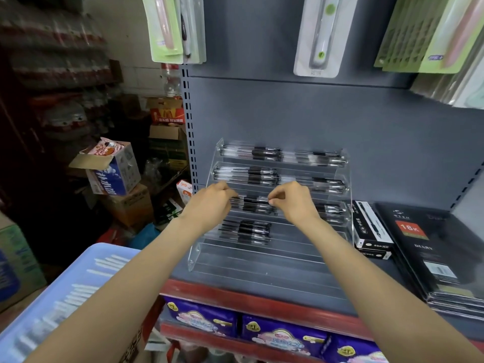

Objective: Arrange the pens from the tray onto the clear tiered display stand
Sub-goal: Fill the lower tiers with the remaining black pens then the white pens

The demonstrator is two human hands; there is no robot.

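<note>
The clear tiered display stand point(199, 254) sits on a grey shelf, with clear-and-black pens lying in rows on its upper tiers point(251, 154). Both hands are at the third tier from the top. My left hand point(213, 199) pinches the left end of a pen point(254, 200) there. My right hand point(293, 199) pinches the right end of the same pen. Another bunch of pens point(248, 231) lies one tier lower on the left. The lowest tiers hold nothing. The light blue tray point(78, 281) is at the lower left, partly behind my left forearm.
Black pen boxes point(370, 231) and stacked black diaries point(429, 247) lie right of the stand. Packaged goods hang above on the grey back panel point(288, 113). Purple packs point(204, 315) fill the shelf below. Cardboard boxes point(115, 169) crowd the floor at left.
</note>
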